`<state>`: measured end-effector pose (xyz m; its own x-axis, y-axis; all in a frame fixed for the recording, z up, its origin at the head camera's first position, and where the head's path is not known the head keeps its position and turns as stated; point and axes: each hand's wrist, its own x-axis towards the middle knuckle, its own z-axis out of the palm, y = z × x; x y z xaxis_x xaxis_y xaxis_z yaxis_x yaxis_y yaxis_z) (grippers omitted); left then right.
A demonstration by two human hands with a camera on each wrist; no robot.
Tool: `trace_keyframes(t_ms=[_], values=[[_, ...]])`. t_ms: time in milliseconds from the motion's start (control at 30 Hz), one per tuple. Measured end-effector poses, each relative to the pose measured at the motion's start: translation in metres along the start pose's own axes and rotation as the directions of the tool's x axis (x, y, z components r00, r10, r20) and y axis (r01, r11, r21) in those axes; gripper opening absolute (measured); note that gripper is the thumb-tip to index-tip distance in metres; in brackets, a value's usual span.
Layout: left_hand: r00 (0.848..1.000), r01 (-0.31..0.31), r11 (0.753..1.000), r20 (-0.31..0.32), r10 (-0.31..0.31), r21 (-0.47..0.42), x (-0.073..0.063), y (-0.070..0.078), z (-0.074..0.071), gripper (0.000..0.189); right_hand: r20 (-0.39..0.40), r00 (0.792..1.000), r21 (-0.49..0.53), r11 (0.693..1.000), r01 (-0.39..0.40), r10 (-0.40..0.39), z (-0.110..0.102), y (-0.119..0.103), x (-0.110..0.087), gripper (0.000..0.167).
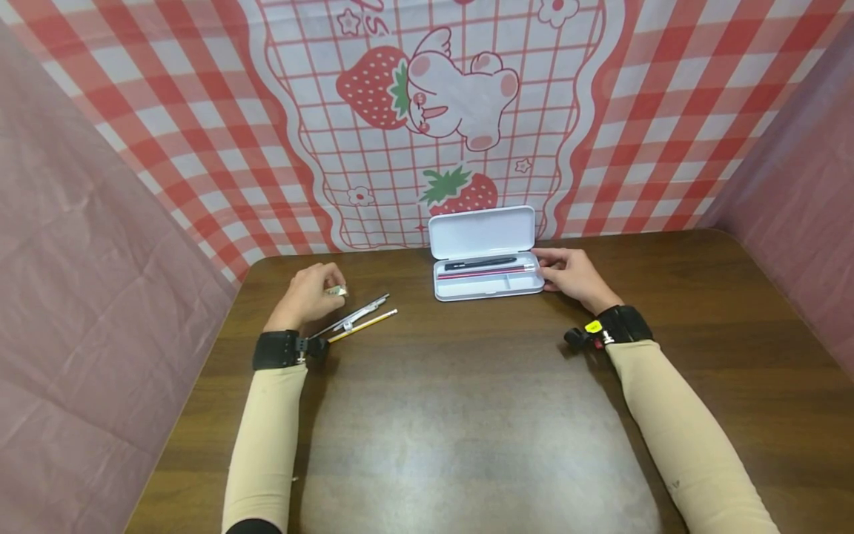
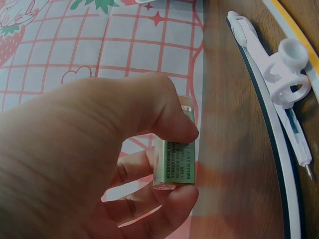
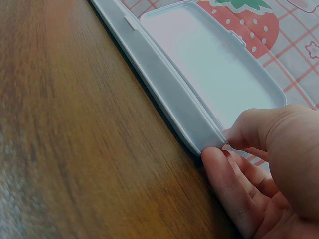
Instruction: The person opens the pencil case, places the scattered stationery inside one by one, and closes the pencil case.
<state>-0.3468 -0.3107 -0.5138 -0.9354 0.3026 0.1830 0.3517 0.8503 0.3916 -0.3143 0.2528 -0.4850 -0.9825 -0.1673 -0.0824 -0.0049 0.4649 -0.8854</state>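
Observation:
My left hand (image 1: 308, 293) pinches a small eraser (image 2: 175, 162) in a green printed wrapper with clear plastic around it, thumb on one side and fingers on the other. On the table just right of that hand lie a white compass (image 1: 363, 313), a thin strip like a ruler (image 2: 279, 164) and a yellow pencil (image 1: 368, 325). Farther right, a pale pencil case (image 1: 477, 295) stands with its lid up, holding a black pen (image 1: 482, 262) and red and dark pencils (image 1: 477, 273). My right hand (image 1: 575, 278) grips the case's right end between thumb and fingers.
Behind the table (image 1: 467, 415) hangs a red-and-white checked cloth (image 1: 227, 126) with strawberry prints; the raised lid (image 1: 482, 233) stands close to it. Pink cloth (image 1: 87, 245) covers the left side, and more hangs at the right.

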Motion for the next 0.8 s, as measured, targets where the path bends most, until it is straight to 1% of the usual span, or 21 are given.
trace_keyframes(t_ms=[67,233,300,367,467,500,533,600,700,733,800], values=[[1.0,0.009,1.0,-0.002,-0.009,-0.018,-0.003,0.009,-0.004,0.027,-0.003,1.0,0.005,1.0,0.0,0.0,0.001,0.0,0.0,0.052],[1.0,0.013,0.997,0.025,-0.011,-0.076,-0.021,0.062,-0.037,0.023,-0.002,1.0,0.006,1.0,0.001,-0.001,0.001,0.0,0.0,0.052],[1.0,0.0,0.996,0.027,0.002,-0.087,-0.026,0.078,-0.048,0.023,-0.002,1.0,0.003,1.0,0.0,0.0,0.001,0.0,0.0,0.052],[1.0,-0.014,0.997,0.0,0.014,-0.082,-0.025,0.077,-0.046,0.024,-0.001,1.0,0.0,1.0,-0.001,0.001,0.0,0.0,0.0,0.053],[0.998,-0.026,0.996,-0.063,0.02,-0.09,-0.018,0.059,-0.034,0.027,0.002,1.0,-0.003,1.0,0.0,0.0,0.0,0.0,0.0,0.053],[0.997,-0.022,0.995,-0.073,0.015,-0.093,-0.016,0.055,-0.031,0.027,0.003,1.0,-0.002,1.0,0.001,-0.001,0.0,0.0,0.0,0.052],[0.997,-0.009,0.996,-0.074,0.002,-0.093,-0.014,0.051,-0.029,0.029,0.004,1.0,-0.004,1.0,0.001,-0.001,0.0,0.001,0.0,0.053],[0.997,0.007,0.997,-0.076,-0.012,-0.072,-0.008,0.037,-0.021,0.031,0.007,1.0,-0.009,1.0,0.002,-0.002,0.0,0.0,0.0,0.053],[0.998,0.01,1.0,-0.058,-0.011,-0.026,0.0,0.017,-0.011,0.032,0.003,1.0,-0.001,1.0,0.006,-0.006,0.0,0.001,0.0,0.052],[0.998,0.005,1.0,-0.063,-0.005,-0.009,0.002,0.009,-0.006,0.033,0.001,1.0,0.001,1.0,0.008,-0.008,0.0,0.0,0.0,0.052],[0.998,-0.008,1.0,-0.061,0.006,-0.021,-0.001,0.011,-0.007,0.032,-0.004,1.0,0.015,1.0,0.015,-0.015,0.001,0.0,0.0,0.052]])
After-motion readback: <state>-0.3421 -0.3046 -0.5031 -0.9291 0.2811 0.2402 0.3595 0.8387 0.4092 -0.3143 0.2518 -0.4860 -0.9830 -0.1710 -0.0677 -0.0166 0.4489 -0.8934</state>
